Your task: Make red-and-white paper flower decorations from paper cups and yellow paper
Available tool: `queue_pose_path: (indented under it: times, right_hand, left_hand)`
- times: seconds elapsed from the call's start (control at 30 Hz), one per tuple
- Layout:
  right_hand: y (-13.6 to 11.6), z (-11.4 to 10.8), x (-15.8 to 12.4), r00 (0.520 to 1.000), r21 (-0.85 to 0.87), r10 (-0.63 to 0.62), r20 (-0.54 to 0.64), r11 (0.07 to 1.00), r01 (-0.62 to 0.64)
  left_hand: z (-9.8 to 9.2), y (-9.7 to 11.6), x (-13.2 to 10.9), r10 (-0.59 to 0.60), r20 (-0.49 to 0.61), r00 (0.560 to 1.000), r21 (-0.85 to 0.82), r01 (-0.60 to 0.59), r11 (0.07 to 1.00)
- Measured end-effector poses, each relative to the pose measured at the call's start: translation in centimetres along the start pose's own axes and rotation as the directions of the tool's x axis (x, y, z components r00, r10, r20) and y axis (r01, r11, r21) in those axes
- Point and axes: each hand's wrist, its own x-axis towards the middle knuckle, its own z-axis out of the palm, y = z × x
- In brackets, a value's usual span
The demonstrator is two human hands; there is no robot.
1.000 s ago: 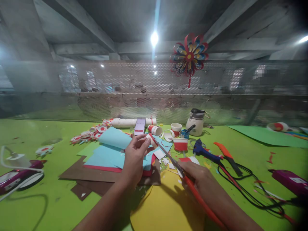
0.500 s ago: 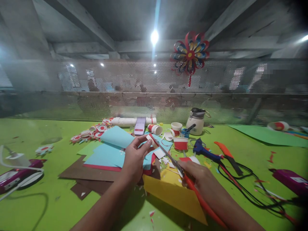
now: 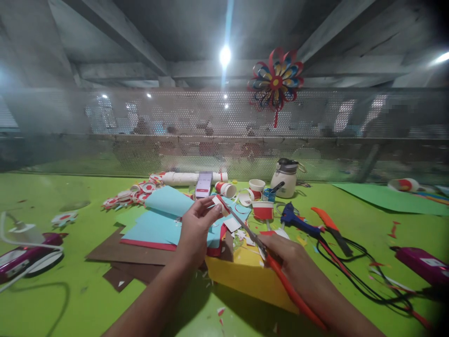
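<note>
My left hand (image 3: 198, 224) pinches a small red-and-white paper piece (image 3: 220, 204) between thumb and fingers. In my right hand (image 3: 286, 250) are long scissors with orange-red handles (image 3: 291, 285); their blades point up and left, with the tips at the paper piece. Whether the blades have the paper between them is hard to make out. Below my hands lies a folded yellow sheet (image 3: 245, 276) with white scraps around it. Sheets of light blue paper (image 3: 154, 227) lie beside my left hand, on top of brown card (image 3: 133, 251).
A blue glue gun (image 3: 300, 220) and an orange-handled cutter (image 3: 331, 224) lie right, near black cables. Cut paper cups (image 3: 263, 209), a phone (image 3: 204, 184) and a jug (image 3: 285, 180) stand farther back. Power strips (image 3: 421, 264) sit at the sides; green paper (image 3: 382, 199) lies back right.
Both hands keep almost the same place, paper piece and scissors still held. The yellow sheet's near edge has shifted slightly and looks less pointed at the right.
</note>
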Motion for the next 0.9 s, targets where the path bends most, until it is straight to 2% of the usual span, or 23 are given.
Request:
queue_pose_path:
  times: [0.17, 0.53, 0.73, 0.9]
  right_hand:
    - [0.2, 0.07, 0.1, 1.0, -0.015, -0.014, 0.022, 1.0, 0.014]
    - [0.05, 0.39, -0.08, 1.0, -0.076, -0.004, -0.026, 0.997, 0.002]
    - [-0.01, 0.31, 0.0, 1.0, -0.017, -0.007, 0.003, 1.0, 0.007]
    - [0.46, 0.44, -0.01, 1.0, 0.005, 0.003, 0.027, 1.0, -0.003]
  left_hand:
    - [0.05, -0.18, -0.22, 0.011, 0.013, 1.0, -0.013, -0.011, 1.0]
    - [0.23, -0.23, -0.3, 0.012, 0.001, 1.0, -0.031, -0.012, 0.999]
    - [0.26, -0.29, -0.33, 0.005, 0.002, 1.0, -0.047, -0.005, 0.999]
    - [0.11, -0.04, -0.15, -0.045, 0.001, 0.999, -0.087, 0.045, 0.995]
